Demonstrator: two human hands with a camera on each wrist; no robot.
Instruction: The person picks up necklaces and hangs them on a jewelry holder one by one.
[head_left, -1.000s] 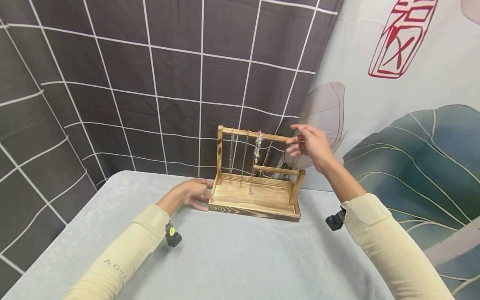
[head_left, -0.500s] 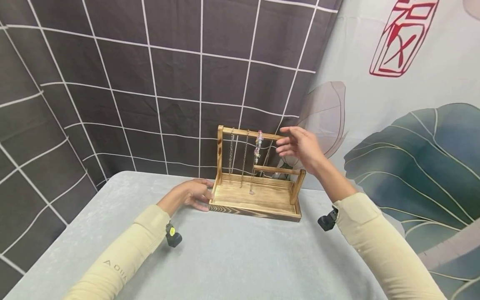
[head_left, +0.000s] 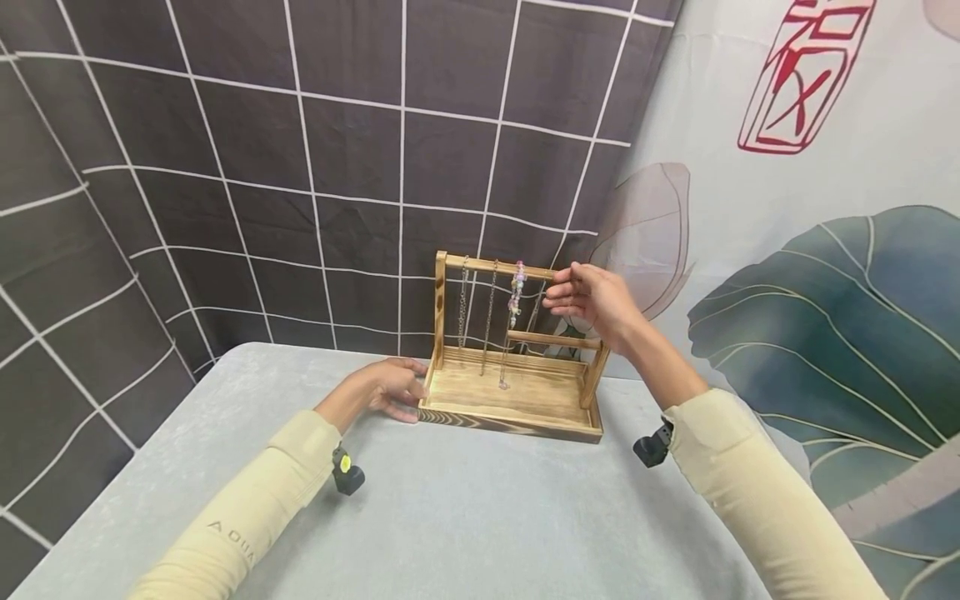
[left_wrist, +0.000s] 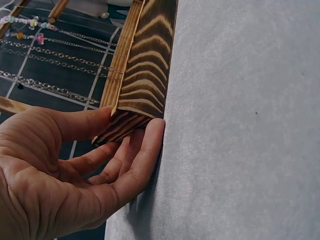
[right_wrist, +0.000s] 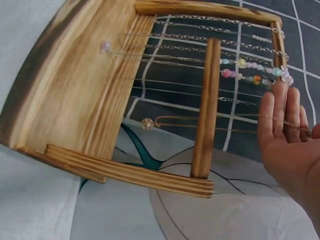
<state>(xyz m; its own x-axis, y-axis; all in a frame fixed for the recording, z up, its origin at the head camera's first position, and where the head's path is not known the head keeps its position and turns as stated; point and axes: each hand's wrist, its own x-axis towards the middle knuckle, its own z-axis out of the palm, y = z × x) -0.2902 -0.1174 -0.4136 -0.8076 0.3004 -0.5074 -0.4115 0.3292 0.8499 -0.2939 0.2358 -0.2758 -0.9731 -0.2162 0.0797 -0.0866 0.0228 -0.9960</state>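
A wooden jewelry stand (head_left: 468, 398), with a shallow tray and two bars, stands on the table. My left hand (head_left: 386, 387) holds the tray's left end; in the left wrist view the thumb lies on its rim and fingertips touch its lower edge. At the right part of the top bar (head_left: 483, 263) is my right hand (head_left: 600, 304), carrying a thin gold necklace. In the right wrist view its round pendant (right_wrist: 147, 123) hangs down and the chain crosses the fingers towards the partly hidden thumb. Silver chains (head_left: 462, 308) and a beaded necklace (head_left: 516, 293) hang from that bar.
A shorter, lower bar (head_left: 551, 338) juts in front of the top bar on the right. Grey cloth covers the table (head_left: 480, 508). Close behind hang a dark grid-patterned curtain (head_left: 337, 158) and a pale leaf-printed one (head_left: 817, 333).
My right hand has moved left and slightly down along the top bar, nearer the beaded necklace. The left hand and the stand stay where they were.
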